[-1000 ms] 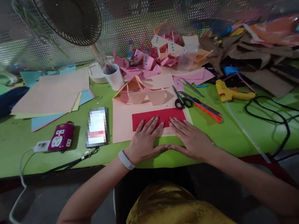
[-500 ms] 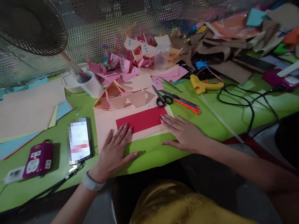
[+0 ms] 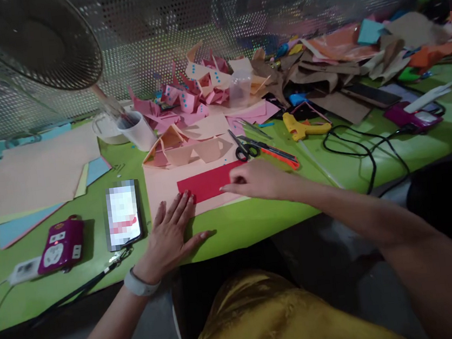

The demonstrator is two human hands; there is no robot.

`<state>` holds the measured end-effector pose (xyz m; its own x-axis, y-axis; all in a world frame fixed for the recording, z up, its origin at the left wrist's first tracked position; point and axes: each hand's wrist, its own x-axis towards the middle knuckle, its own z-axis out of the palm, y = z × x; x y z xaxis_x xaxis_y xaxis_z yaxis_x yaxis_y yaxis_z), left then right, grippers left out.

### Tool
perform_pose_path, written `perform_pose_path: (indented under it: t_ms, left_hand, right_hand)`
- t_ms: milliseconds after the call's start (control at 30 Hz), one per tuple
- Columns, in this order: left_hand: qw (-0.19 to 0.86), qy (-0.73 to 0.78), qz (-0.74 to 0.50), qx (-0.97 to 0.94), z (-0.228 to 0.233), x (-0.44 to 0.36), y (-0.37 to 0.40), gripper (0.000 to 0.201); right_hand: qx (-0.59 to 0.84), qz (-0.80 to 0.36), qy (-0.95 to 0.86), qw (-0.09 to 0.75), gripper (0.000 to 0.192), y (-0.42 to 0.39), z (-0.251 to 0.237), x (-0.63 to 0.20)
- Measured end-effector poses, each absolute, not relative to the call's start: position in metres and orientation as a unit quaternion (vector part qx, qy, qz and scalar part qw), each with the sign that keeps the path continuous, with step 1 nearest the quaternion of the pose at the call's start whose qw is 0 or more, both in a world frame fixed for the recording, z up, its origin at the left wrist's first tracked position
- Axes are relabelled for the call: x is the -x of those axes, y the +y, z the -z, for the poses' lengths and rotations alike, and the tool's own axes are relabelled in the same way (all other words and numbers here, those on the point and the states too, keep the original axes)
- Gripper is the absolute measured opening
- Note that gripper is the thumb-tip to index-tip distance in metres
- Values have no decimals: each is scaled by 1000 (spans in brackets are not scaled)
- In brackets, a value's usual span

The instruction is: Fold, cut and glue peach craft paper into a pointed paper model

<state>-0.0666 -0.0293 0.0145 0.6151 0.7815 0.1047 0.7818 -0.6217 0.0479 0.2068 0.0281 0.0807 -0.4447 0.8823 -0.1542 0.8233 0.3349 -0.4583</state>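
While flat between both hands (image 3: 168, 236) (image 3: 257, 179), red paper (image 3: 207, 185).

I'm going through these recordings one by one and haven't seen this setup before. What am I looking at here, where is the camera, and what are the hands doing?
There is no machine: a person wears a camera on the head, looking down at their own two hands. The left hand lies flat at the near end of a red paper strip; the right hand rests on the strip's other end, gripping nothing clearly. The strip lies on a peach sheet on a green table. Nearby are scissors, a yellow glue gun, a phone, a white cup and folded pink paper shapes.
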Motion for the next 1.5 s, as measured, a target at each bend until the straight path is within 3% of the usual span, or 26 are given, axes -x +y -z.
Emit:
perform_pose_path:
  t_ms: [67,167,333,567,967,1067,1200,1433,1500]
  left_hand:
    - [2,-435,57,898,-14,67,-29,87]
    - [6,-434,59,899,-13,67,-29,87]
    - [8,-435,59,898,-12,67,-29,87]
    - [13,-425,64,903,-11,68,-27,85]
    - [27,-419,72,905,-12,68,-27,84]
    - [19,-420,61,905,-13,69,-25,84]
    - [-9,-434,40,900,-19,71,-20,75]
    - [-44,-512,144,846,-53,42,-2,49]
    - [-115,-550,129,817,-62,22,8,42]
  right_hand:
    - [471,-406,-783,-22,45,51,-81,-181]
    - [442,-491,-745,-87,40,76,-64,-158]
    - [454,-499,-727,-129,47,86,-43,-159]
    - [482,-530,-683,-138,55,90,-49,-203]
    - [589,-486,-633,-131,42,83,-60,-293]
    - [576,-490,-648,-88,40,80,-72,-284]
    - [529,-510,-677,-46,41,76,-76,-250]
    - [494,-516,-688,-126,50,84,-51,-224]
    - [492,-519,-687,-131,52,87,-44,-226]
